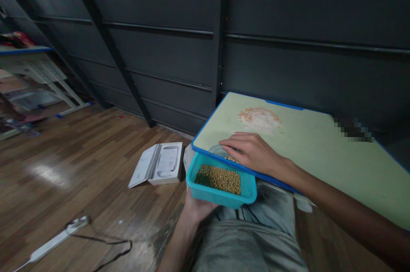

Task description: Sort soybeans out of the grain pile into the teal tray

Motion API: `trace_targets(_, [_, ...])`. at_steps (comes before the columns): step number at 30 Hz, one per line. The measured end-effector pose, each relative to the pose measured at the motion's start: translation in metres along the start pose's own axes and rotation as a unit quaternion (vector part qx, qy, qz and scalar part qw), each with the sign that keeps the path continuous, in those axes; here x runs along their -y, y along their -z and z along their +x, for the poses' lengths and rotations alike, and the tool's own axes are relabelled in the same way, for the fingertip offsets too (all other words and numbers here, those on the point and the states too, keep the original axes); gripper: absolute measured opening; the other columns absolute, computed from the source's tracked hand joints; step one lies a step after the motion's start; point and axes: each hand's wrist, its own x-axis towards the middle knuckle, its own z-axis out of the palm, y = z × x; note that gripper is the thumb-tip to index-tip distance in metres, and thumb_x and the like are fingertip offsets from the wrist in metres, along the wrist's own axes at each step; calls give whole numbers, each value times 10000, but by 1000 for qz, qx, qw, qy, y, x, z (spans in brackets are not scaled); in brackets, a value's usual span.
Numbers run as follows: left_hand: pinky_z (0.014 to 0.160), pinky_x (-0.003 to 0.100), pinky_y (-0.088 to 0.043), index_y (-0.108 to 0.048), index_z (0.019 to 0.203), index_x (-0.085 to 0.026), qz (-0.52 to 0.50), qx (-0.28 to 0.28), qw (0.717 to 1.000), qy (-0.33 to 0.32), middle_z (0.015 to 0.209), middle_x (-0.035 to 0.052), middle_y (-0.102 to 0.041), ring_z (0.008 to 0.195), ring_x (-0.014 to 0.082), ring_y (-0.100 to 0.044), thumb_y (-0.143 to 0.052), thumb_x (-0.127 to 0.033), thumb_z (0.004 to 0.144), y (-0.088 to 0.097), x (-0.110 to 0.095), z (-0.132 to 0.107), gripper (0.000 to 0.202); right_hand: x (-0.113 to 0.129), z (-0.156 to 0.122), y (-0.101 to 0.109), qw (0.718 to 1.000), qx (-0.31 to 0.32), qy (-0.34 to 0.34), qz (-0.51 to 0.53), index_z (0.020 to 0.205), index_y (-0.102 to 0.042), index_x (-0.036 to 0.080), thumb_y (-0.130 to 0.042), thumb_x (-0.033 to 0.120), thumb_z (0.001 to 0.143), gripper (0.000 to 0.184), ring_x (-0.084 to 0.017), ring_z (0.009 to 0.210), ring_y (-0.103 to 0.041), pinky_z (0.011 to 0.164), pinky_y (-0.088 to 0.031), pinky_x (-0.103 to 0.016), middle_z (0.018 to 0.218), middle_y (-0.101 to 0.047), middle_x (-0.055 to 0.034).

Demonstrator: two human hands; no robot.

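A turquoise plastic box (248,188) holds a layer of round yellowish beans (219,179), which look like soybeans. My left hand (199,209) grips it from below, pressing its far rim close to the table's blue front edge. Over that edge, my right hand (245,147) lies palm down with its fingers stretched out to the left. Beneath those fingers shows part of a clear round dish or lid (218,150), and a few loose beans (231,159) are by the palm. Whether the right fingers touch the dish is hidden.
On the pale green tabletop (320,152), a patch of white grains and orange bits (260,119) lies farther back. An open white carton (166,163) and a power strip (59,238) are on the wooden floor. A dark panel wall (166,58) stands behind the table.
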Motion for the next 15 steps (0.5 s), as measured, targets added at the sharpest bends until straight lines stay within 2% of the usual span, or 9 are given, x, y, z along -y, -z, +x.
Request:
trace_targets(3, [1211,563,-387,-591,1470,-157,1,-40,999,15,1424,168,-709,1320,351,-644,-434,-408,1026,-9,3,0,534,2,-1,0,1000,-17,1,26,1196,-782,185,-546,255,1079,273,-205,963,-748,897,-563,-356,1065,-814,-76])
trace_targets(7, [1189,563,-417,-545,1517,-206,-8,-57,998,18,1354,136,-758,1278,330,-678,-425,-361,1033,-16,7,0,522,-2,-3,8,998,-43,-16,37,1199,-791,219,-569,260,1067,261,-208,985,-752,929,-571,-378,1114,-817,-67])
trace_targets(11, [1157,571,-455,-537,1518,-145,-4,-56,998,26,1316,178,-769,1221,343,-711,-383,-422,1047,-13,8,-1,568,-18,-9,22,997,-62,-45,23,1202,-794,241,-590,263,1053,253,-219,991,-758,924,-576,-394,1129,-817,-62])
trace_targets(15, [1147,600,-457,-509,1544,-171,-16,-61,998,26,1350,179,-752,1277,358,-680,-386,-396,1040,-6,6,-2,565,-32,-24,30,995,-70,-66,22,1197,-793,242,-594,271,1051,249,-221,993,-759,903,-580,-389,1118,-818,-65])
